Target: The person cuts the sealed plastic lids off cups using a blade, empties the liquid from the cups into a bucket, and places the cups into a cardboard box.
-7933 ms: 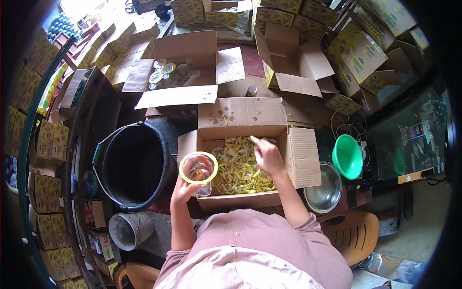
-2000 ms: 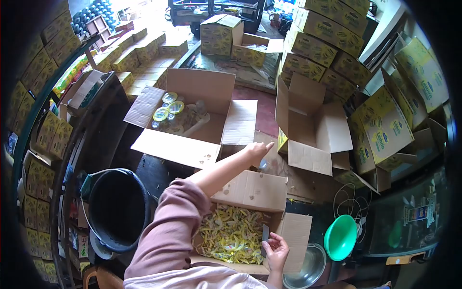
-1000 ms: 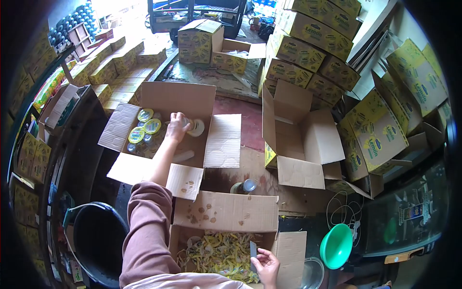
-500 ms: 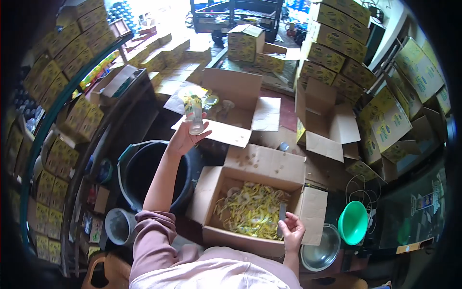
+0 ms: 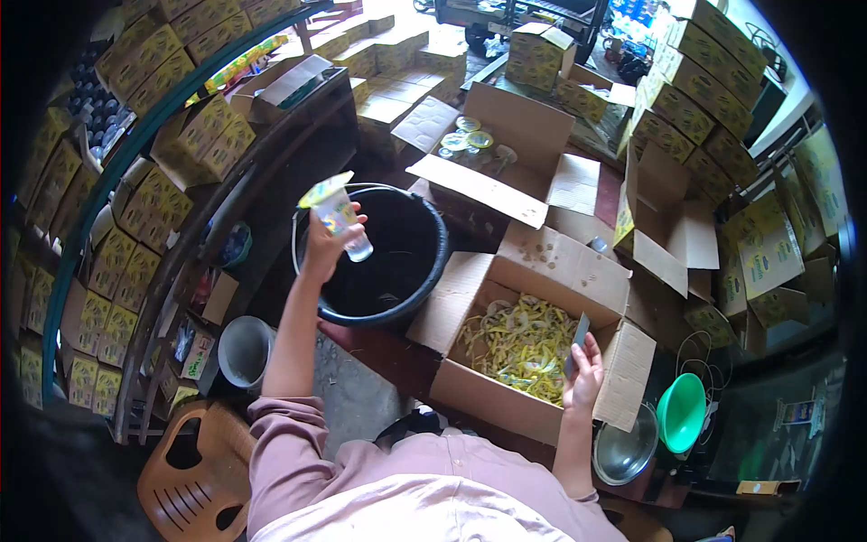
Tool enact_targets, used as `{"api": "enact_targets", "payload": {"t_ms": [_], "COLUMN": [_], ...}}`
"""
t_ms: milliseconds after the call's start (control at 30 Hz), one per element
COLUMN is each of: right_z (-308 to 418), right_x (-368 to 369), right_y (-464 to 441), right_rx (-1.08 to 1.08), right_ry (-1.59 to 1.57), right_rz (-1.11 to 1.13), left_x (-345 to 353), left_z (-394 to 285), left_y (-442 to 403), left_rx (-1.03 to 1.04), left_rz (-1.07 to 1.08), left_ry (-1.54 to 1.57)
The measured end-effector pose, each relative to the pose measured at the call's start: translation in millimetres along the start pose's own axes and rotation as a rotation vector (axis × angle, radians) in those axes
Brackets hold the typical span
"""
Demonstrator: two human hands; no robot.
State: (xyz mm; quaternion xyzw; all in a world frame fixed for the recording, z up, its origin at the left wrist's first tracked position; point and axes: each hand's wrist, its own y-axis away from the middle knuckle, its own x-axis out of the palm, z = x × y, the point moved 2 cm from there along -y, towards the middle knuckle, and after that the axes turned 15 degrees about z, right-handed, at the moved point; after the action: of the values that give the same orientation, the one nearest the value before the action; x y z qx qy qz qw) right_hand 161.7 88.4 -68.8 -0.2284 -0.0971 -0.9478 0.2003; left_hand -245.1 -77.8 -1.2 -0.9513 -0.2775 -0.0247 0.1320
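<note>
Standing in tiers at the far right: printed yellow boxes (image 5: pixel 695 99). Placed left of these: brown carton (image 5: pixel 533 122), flaps spread. Nearer: scrap box (image 5: pixel 492 402), open, rear flap spotted with brown stains. Just beside its left edge: black bucket (image 5: pixel 383 319), wire handle lying toward the left rim. Next in bulk: grey pail (image 5: pixel 246 350), left of the bucket; clear bowl (image 5: pixel 625 444), near the scrap box's right front corner; green bowl (image 5: pixel 680 413), tilted, farther right. Held at the black bucket's left rear edge: left hand (image 5: pixel 327 242), fingers wrapped about one cup (image 5: pixel 338 211). Held by the scrap box's right edge: right hand (image 5: pixel 585 375), thumb and fingers pinching one grey blade-like piece (image 5: pixel 576 341). Cup: clear, coloured print on its side, yellow cover at the mouth, tilted, base toward the bucket's middle. Similar in size: lidded cups (image 5: pixel 466 135), grouped toward the brown carton's left edge. Blade-like piece: flat, narrow, roughly upright. Last: yellow strips (image 5: pixel 524 348), heaped and tangled between the scrap box's walls.
</note>
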Motion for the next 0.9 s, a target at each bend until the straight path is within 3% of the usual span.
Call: {"api": "enact_targets", "payload": {"t_ms": [100,133,233,267,367,567,600,767,900], "right_z": [-3,-4,-3,-3,-9,4,4,-3,-5], "right_x": [46,67,133,151,195,258,264,284,286], "right_y": [-21,-29,-38,-41,-46,-49,-49,-43,-41], "right_rx": [-0.025,-0.068,-0.044,-0.101,-0.190,-0.572,-0.511,-0.525,-0.551], "right_ry": [0.071,0.113,0.311,0.443,0.429,0.942,0.963,1.027,1.047], "right_rz": [0.086,0.134,0.296,0.351,0.563,0.842,0.893,0.903,0.892], "left_x": [4,10,34,40,48,40,40,44,39], "left_z": [25,36,45,46,50,57,57,47,54], "left_y": [7,9,13,16,23,22,21,17,16], "left_rx": [-0.052,-0.024,0.095,0.072,0.133,0.018,0.042,0.260,0.266], "left_rz": [-0.059,-0.145,-0.095,-0.076,-0.096,-0.044,-0.033,-0.085,-0.039], "left_ry": [-0.151,-0.239,-0.404,-0.410,-0.446,-0.307,-0.295,-0.429,-0.362]}}
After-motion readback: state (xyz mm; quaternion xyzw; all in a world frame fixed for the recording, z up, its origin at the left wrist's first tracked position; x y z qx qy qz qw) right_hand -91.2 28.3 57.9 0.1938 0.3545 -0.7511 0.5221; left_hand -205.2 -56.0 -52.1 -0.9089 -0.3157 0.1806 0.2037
